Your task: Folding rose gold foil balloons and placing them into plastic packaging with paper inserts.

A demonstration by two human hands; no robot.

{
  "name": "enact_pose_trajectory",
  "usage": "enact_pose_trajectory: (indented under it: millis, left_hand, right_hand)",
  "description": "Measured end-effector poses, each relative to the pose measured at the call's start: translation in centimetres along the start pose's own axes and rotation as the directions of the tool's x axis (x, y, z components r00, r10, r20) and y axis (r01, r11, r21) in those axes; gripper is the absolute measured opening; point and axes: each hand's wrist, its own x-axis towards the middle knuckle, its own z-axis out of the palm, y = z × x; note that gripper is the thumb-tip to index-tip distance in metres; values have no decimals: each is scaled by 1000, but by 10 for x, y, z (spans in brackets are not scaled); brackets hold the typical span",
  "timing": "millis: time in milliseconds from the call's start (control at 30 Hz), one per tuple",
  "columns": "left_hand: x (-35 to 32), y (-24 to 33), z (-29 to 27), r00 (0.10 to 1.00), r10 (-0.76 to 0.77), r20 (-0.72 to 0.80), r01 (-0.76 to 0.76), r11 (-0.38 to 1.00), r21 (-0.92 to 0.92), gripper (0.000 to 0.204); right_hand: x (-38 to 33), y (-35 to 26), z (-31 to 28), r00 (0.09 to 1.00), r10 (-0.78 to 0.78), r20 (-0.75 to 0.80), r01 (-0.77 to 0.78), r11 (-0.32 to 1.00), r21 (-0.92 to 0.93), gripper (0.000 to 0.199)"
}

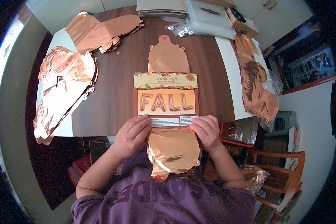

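A printed balloon-banner card lies in front of me, with a cream and leaf-patterned top strip and a picture of copper letter balloons. My left hand has its fingers closed at the card's lower left corner, a ring on one finger. At the lower right corner my right hand is closed, thumb and fingers on the edge. Flat copper foil shows beyond the card's far edge. More copper foil hangs below its near edge, over the table's front; the card hides whether the two join.
Flat copper foil balloons lie in piles at the left, far left and right of the brown table. At the back are white strung pieces, clear plastic bags and a small box. A wooden chair stands right.
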Motion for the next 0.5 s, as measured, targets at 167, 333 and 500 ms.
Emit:
enact_pose_trajectory:
  millis: [167,333,500]
  left_hand:
    - [2,2,-5,999,-22,22,21,999,42,27]
    - [8,-1,3,958,-285,6,284,953,-100,18]
    - [23,6,2,749,-661,-27,646,740,-187,16]
  right_hand:
    - [2,4,-4,998,56,30,-59,994,93,21]
    - [23,-7,-9,866,456,204,-478,876,70,22]
    - [44,-9,-9,747,589,309,-612,790,-27,42]
